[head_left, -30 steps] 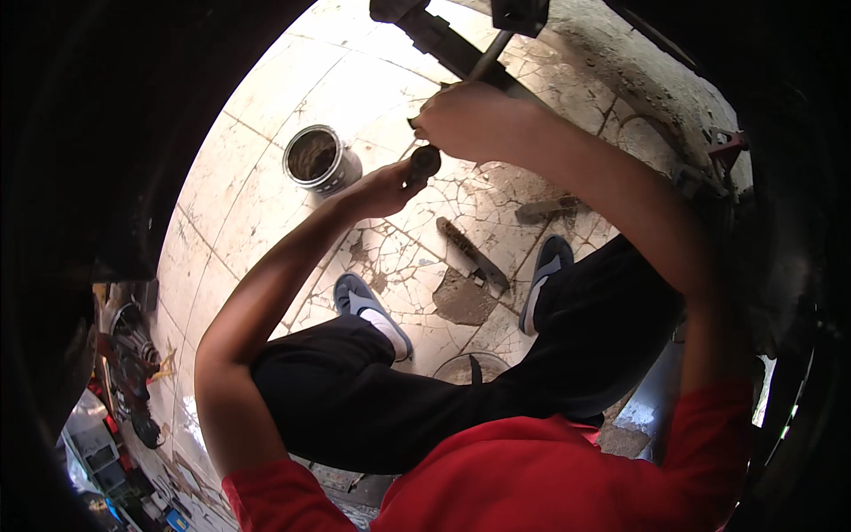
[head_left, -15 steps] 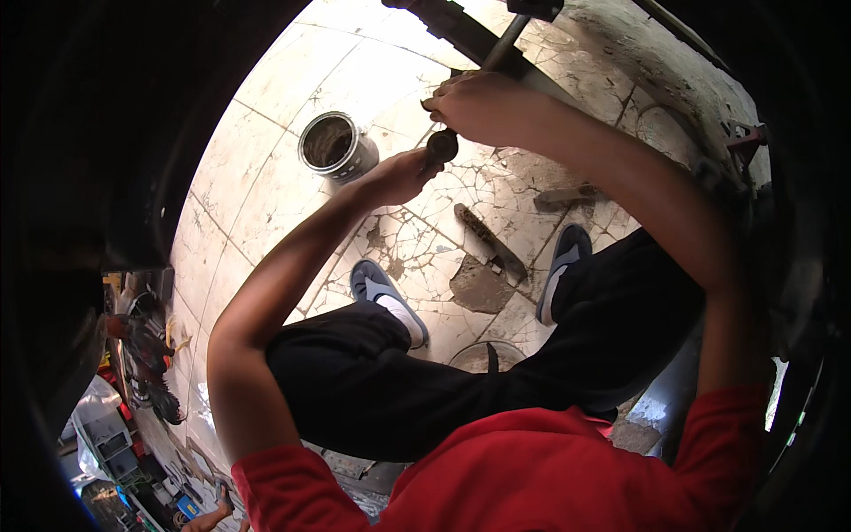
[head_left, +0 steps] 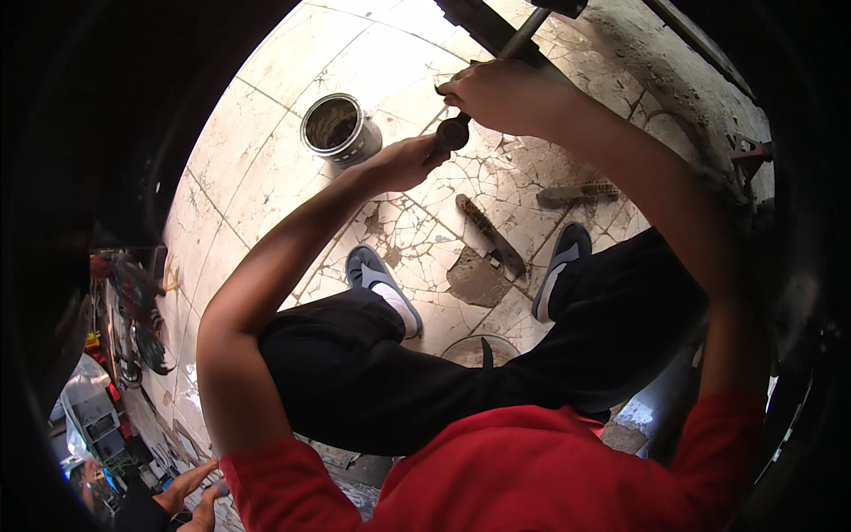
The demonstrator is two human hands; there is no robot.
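My left hand [head_left: 410, 163] is closed at the near end of a dark metal rod with a round, ring-like end [head_left: 453, 134]. Its fingertips are partly hidden behind that end. Further along the same rod, my right hand [head_left: 510, 96] wraps around it with the thumb side toward the left. Beyond this hand the rod [head_left: 525, 34] runs up to a dark part under the vehicle-like structure at the top. Next to it lies a thick dark bar [head_left: 483, 25].
An open metal can [head_left: 359, 146] with a dirty inside stands left of my hands. Two dirty brushes [head_left: 490, 236] [head_left: 576, 195] lie on the cracked tile floor between and beyond my feet. A reddish stand [head_left: 752, 152] is at right. Another person's hands [head_left: 191, 496] show at lower left, near cluttered tools.
The view has shifted a little. Both hands and the rod's round end sit slightly higher and further right, with the grips unchanged. More of the other person's hands shows at lower left.
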